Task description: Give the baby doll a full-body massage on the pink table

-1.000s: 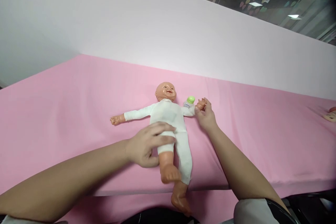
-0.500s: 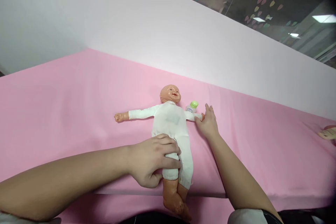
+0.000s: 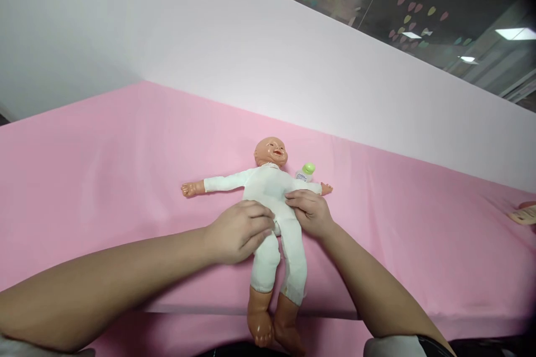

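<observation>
A baby doll (image 3: pixel 268 187) in a white cloth body lies face up, arms spread wide, its lower legs past the front edge of the pink-covered surface. My left hand (image 3: pixel 243 231) is closed over the doll's hip and upper thigh, fingers curled across the cloth with the thumb side toward me. At the other side of the waist, my right hand (image 3: pixel 312 213) has its bent fingers on the doll's trunk. Its fingertips touch the cloth at the belly; the thumb is partly hidden. Behind the doll's outstretched arm stands a small clear bottle (image 3: pixel 305 174) with a green cap.
Pink cloth (image 3: pixel 125 178) covers the surface beneath the doll. A white wall (image 3: pixel 293 67) rises along the back, with a window above it. A beige tag-like object (image 3: pixel 524 213) is at the far right edge.
My right hand has left the doll's hand and moved in to its waist. My left hand has slid up from the thigh to the hip. The doll's legs have separated.
</observation>
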`<state>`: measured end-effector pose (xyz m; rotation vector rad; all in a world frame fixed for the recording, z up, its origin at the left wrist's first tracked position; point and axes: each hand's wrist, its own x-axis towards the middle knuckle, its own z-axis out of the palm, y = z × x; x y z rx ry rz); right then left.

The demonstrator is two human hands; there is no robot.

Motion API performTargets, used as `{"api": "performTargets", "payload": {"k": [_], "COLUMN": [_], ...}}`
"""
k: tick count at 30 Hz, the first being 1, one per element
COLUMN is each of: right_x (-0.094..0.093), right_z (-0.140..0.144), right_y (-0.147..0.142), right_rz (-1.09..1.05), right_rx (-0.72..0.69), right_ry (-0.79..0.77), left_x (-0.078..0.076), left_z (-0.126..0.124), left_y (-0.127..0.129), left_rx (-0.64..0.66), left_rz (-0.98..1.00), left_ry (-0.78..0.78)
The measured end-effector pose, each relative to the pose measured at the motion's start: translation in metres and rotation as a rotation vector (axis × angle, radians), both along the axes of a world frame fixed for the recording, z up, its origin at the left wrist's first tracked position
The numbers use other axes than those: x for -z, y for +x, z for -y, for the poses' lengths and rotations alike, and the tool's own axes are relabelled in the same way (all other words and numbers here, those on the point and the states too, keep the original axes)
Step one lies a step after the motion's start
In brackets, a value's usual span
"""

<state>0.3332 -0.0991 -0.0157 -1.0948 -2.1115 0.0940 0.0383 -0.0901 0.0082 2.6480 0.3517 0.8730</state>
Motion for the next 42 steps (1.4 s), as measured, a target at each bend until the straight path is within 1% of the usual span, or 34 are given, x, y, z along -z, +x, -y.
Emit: {"api": "performTargets", "payload": {"k": [4,7,10,13,15,17,19,21,23,25,29,31,33,35,38,40,42], "right_x": [-0.001,-0.001,-0.001,0.000,0.004,0.009,0.013,0.013,0.009,0.003,-0.009,-0.011,-0.011,-0.009,-0.006,-0.005,-0.006], "right_z": [0.005,0.007,0.010,0.010,0.007,0.002,-0.002,-0.001,0.004,0.011,0.027,0.032,0.038,0.044,0.054,0.060,0.066], "right_y": [-0.004,-0.006,-0.010,-0.016,-0.021,-0.024,-0.026,-0.026,-0.026,-0.027,-0.035,-0.041,-0.047,-0.054,-0.063,-0.069,-0.076], "right_rz": [0.037,0.052,0.058,0.097,0.133,0.155,0.155,0.146,0.139,0.150,0.272,0.343,0.394,0.436,0.479,0.498,0.511], "right_rx": [-0.053,-0.082,-0.148,-0.226,-0.231,-0.186,-0.133,-0.106,-0.123,-0.180,-0.284,-0.299,-0.306,-0.321,-0.363,-0.405,-0.457], "right_ry": [-0.045,-0.068,-0.150,-0.248,-0.298,-0.324,-0.303,-0.232,-0.151,-0.119,-0.196,-0.225,-0.218,-0.190,-0.124,-0.072,-0.014], "left_x": [0.000,0.004,0.009,0.010,0.009,0.007,0.006,0.007,0.008,0.011,0.016,0.018,0.021,0.022,0.023,0.025,0.029], "left_z": [-0.017,-0.033,-0.048,-0.060,-0.067,-0.074,-0.079,-0.082,-0.084,-0.086,-0.091,-0.096,-0.100,-0.104,-0.108,-0.112,-0.117], "left_y": [-0.003,-0.004,-0.007,-0.012,-0.015,-0.017,-0.017,-0.017,-0.017,-0.018,-0.020,-0.021,-0.023,-0.025,-0.029,-0.032,-0.035], "left_rx": [-0.280,-0.422,-0.499,-0.556,-0.593,-0.639,-0.695,-0.748,-0.779,-0.782,-0.753,-0.782,-0.819,-0.818,-0.791,-0.820,-0.850], "left_rz": [-0.103,-0.137,-0.158,-0.173,-0.192,-0.219,-0.249,-0.281,-0.308,-0.312,-0.258,-0.244,-0.228,-0.175,-0.006,0.146,0.305], "left_ry": [-0.055,-0.103,-0.166,-0.216,-0.222,-0.226,-0.247,-0.274,-0.293,-0.305,-0.349,-0.381,-0.405,-0.424,-0.535,-0.638,-0.690]}}
